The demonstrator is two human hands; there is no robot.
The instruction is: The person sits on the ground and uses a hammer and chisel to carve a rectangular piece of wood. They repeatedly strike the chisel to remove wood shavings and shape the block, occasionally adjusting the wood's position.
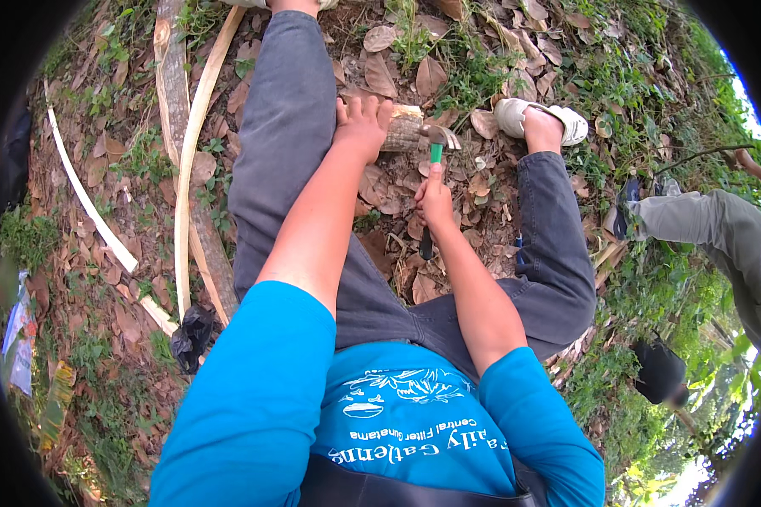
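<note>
A short, bark-covered log piece (pixel 403 128) lies on the leafy ground between my legs. My left hand (pixel 364 127) rests on its left end beside my shin, fingers spread; the part of the log beneath the palm is hidden. In my right hand (pixel 434 203) is a claw hammer (pixel 436 152), with a green upper handle and a black lower end. My fingers wrap around the handle. The metal head is at the log's right end, its claw turned to the right; whether it touches the wood I cannot tell.
Long peeled wood strips (pixel 196 144) and a barked pole (pixel 171 84) lie left of my leg, near a black plastic bag (pixel 193 336). Another pale strip (pixel 89 190) lies farther left. At right is another person's trousered leg (pixel 702 221). Dry leaves and weeds cover the ground.
</note>
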